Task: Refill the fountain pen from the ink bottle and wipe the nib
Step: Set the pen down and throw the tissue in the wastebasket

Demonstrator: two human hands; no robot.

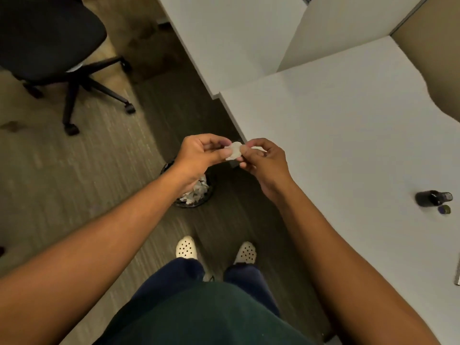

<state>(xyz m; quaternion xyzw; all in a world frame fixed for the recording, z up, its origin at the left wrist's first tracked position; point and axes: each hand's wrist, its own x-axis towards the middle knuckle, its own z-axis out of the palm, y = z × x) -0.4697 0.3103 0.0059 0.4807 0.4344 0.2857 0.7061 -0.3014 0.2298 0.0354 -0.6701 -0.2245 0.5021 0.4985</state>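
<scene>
A small crumpled white tissue (234, 151) is pinched between my left hand (202, 154) and my right hand (263, 160), both held out over the floor beside the white desk (336, 135). Right below my left wrist stands a black waste bin (196, 190) with crumpled paper in it. The dark ink bottle (432, 198) stands on the desk at the far right, its cap (444, 209) lying beside it. A grey sliver at the right edge (457, 275) may be the pen; I cannot tell.
A black office chair (57, 53) on casters stands on the carpet at the upper left. A second desk (231, 38) and a white partition (343, 28) lie beyond. My feet in white perforated shoes (186, 247) are on the floor below.
</scene>
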